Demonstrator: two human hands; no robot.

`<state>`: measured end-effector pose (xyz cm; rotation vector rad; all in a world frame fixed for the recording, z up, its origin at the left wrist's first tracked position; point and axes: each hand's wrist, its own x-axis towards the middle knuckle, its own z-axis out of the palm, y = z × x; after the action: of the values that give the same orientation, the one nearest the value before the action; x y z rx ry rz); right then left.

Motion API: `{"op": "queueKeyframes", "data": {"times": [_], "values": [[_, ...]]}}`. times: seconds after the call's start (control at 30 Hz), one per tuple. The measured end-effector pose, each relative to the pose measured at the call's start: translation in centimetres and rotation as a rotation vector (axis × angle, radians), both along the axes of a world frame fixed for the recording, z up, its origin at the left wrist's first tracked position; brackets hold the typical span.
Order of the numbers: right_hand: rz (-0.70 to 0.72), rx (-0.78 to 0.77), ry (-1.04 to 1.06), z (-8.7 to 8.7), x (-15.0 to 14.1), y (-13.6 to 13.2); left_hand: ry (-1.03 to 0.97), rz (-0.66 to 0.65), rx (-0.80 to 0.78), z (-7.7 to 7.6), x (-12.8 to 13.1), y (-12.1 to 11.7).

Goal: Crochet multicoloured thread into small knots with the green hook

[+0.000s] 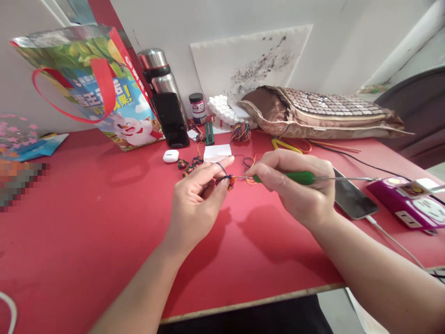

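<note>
My left hand [198, 199] pinches a small multicoloured crochet piece [231, 182] between thumb and fingers, with a dark strand of yarn looped over the index finger. Closed around the green handle of a crochet hook [301, 177] is my right hand [302, 185]. The hook's thin metal shaft points left and its tip meets the crochet piece. A second metal shaft sticks out of the handle to the right. Behind my left hand lie dark, multicoloured crocheted pieces [189, 164], and loose orange and dark yarn [249, 163] trails behind the work.
On the red table [114, 236], a phone [172, 119] leans against a steel flask [163, 72] beside a colourful bag [118, 102]. A yarn ball [241, 132], earbud case [170, 156] and white card [217, 152] lie ahead. Rightward are another phone [356, 195] and a purple power strip [410, 208].
</note>
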<state>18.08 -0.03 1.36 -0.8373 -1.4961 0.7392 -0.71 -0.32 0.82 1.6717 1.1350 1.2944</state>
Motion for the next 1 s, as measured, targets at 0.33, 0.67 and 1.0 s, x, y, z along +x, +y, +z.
{"op": "queueKeyframes", "data": {"times": [0.33,0.67,1.0], "values": [[0.041,-0.131,0.069,0.3,0.0,0.1,-0.005,-0.015,0.007,0.4,0.1,-0.1],[0.299,-0.511,0.400,0.1,0.4,1.9,-0.238,-0.194,-0.163,0.1,-0.7,-0.3],[0.396,-0.561,0.481,-0.4,0.1,1.9,-0.376,-0.211,-0.254,-0.5,-0.6,0.3]]}}
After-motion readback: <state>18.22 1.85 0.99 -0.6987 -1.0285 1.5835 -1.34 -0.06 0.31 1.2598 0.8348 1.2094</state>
